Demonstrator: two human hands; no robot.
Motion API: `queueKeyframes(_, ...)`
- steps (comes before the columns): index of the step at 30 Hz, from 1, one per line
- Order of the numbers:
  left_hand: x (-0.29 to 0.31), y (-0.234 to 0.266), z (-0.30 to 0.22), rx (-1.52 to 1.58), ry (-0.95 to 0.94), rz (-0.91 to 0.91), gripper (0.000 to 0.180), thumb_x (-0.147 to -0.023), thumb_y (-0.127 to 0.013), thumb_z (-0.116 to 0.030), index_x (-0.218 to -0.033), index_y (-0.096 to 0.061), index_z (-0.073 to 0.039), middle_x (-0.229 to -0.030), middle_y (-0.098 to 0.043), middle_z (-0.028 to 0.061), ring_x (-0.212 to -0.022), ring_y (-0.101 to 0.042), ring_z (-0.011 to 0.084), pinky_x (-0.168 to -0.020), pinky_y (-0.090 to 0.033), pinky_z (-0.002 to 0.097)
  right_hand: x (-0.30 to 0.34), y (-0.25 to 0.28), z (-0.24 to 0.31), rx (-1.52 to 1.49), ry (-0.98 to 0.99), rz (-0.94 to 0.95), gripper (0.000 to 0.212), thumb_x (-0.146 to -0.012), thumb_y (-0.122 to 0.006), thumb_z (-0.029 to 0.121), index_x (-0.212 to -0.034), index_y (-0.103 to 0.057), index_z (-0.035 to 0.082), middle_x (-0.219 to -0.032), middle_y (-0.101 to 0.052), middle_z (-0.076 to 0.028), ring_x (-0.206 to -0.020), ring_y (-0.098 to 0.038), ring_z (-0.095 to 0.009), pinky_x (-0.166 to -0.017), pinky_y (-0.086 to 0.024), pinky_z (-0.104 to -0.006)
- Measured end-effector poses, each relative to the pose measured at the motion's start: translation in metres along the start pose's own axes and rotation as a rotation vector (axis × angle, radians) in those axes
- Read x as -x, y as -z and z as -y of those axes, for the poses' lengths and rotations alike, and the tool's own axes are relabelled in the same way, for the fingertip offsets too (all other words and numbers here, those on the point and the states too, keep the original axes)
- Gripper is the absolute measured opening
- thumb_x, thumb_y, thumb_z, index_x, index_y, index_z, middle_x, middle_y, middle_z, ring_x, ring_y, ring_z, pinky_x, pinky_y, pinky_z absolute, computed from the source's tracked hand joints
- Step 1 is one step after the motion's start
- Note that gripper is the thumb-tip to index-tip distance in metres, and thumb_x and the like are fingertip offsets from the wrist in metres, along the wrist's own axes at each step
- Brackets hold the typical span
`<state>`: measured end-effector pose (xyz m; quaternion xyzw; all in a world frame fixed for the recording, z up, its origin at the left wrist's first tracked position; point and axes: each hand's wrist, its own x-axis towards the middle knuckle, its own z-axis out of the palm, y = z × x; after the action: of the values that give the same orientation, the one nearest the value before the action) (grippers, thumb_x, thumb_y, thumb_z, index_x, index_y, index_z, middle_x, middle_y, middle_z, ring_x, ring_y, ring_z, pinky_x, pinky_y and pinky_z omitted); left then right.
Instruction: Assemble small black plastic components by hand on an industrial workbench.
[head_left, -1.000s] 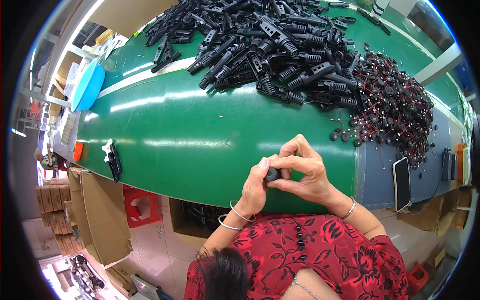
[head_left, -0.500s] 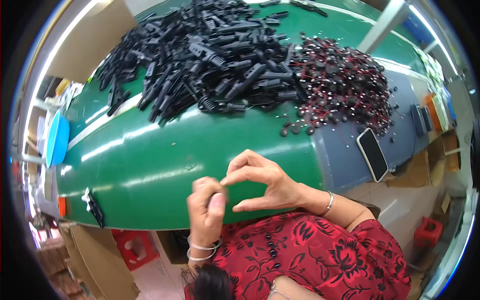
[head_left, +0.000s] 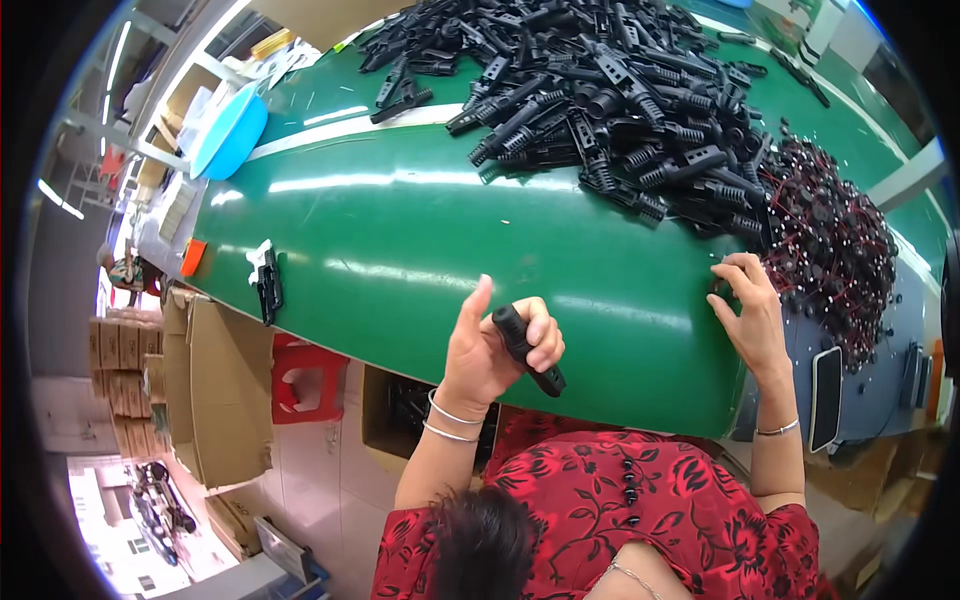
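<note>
Your hands have come apart since half a second ago: then they met in front of your chest, now your right hand has gone out to the right end of the green worktop, and your left hand stays near the front edge.

In the head view, your left hand's fingers are curled around a black ribbed plastic handle piece, thumb raised, the part tilted with its lower end pointing toward you. Your right hand's fingers are spread and bent, their tips at the near fringe of the heap of small dark wired parts; whether they already pinch one, you cannot tell from here. The big pile of black handle pieces lies along the far edge, well apart from both hands.

To do this well, take a single small part cleanly, free of its neighbours' wires, and keep the handle piece steady and angled so its open end faces your right hand. A phone lies near the right front corner; keep your wrist clear of it.
</note>
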<state>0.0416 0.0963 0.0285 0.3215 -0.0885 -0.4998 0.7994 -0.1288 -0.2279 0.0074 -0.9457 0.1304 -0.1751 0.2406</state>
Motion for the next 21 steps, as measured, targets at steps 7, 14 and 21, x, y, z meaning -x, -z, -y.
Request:
queueKeyframes(7, 0.007, 0.018, 0.003, -0.048, -0.006, 0.006, 0.047, -0.106, -0.041, -0.047, -0.077, -0.052, -0.012, -0.064, -0.052, 0.0044, -0.063, -0.045, 0.0188, -0.078, -0.038, 0.0350, -0.011, -0.003, -0.009, 0.028, -0.066, 0.108, 0.037, -0.082, -0.081, 0.000, -0.117, -0.069, 0.000, -0.122, -0.064, -0.016, -0.109, -0.068, -0.040, -0.093, -0.055, -0.0471)
queueKeyframes(14, 0.004, 0.011, -0.002, -0.068, 0.048, 0.033, 0.044, -0.103, -0.044, -0.043, -0.075, -0.050, -0.011, -0.061, -0.051, 0.0050, -0.061, -0.046, 0.0188, -0.072, -0.039, 0.0351, -0.015, 0.006, -0.005, 0.024, 0.034, 0.057, 0.023, -0.081, -0.082, 0.003, -0.100, -0.069, 0.000, -0.110, -0.068, -0.014, -0.098, -0.071, -0.037, -0.086, -0.058, -0.0445)
queueKeyframes(21, 0.009, 0.023, -0.037, -0.575, -0.154, -0.326, 0.050, -0.109, -0.042, -0.041, -0.077, -0.056, -0.004, -0.068, -0.058, 0.0065, -0.066, -0.052, 0.0164, -0.066, -0.041, 0.0326, -0.011, -0.032, 0.029, -0.295, 0.092, 0.005, 0.028, -0.092, -0.078, 0.004, -0.118, -0.069, 0.001, -0.112, -0.072, -0.018, -0.103, -0.072, -0.039, -0.088, -0.059, -0.0452)
